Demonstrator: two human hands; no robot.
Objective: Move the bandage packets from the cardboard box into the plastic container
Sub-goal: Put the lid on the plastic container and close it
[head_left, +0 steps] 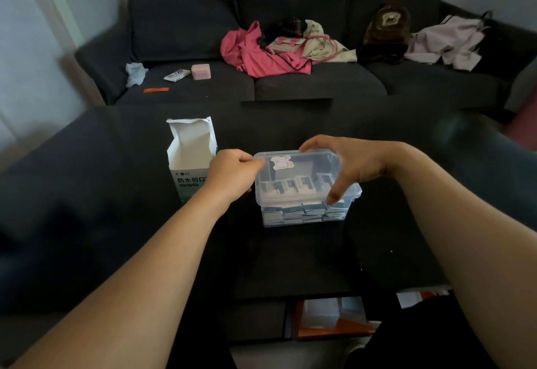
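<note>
From the head camera, you are working at a dark table (116, 194) with both hands on a clear plastic container (305, 214) standing near the table's middle. Your left hand (232, 172) is curling its fingers and pinching the left edge of the clear lid (299, 174), which is lying on top of the container with a pale sticker (281, 162) on it. Your right hand (348, 162) is spreading over the lid's right side, fingers reaching along the far edge and thumb (337, 193) pressing down on the near right rim. The two hands are apart, one at each end of the lid.

The bandage packets (302, 211) are sitting stacked inside the container, showing through its walls and lid. The cardboard box (190, 159) is standing upright just to the left of the container, behind your left hand, its top flaps open.

Beyond the table's far edge, a dark sofa (203, 78) is carrying a pink garment (255, 52), a brown bag (389, 26) and a pale garment (447, 43).
</note>
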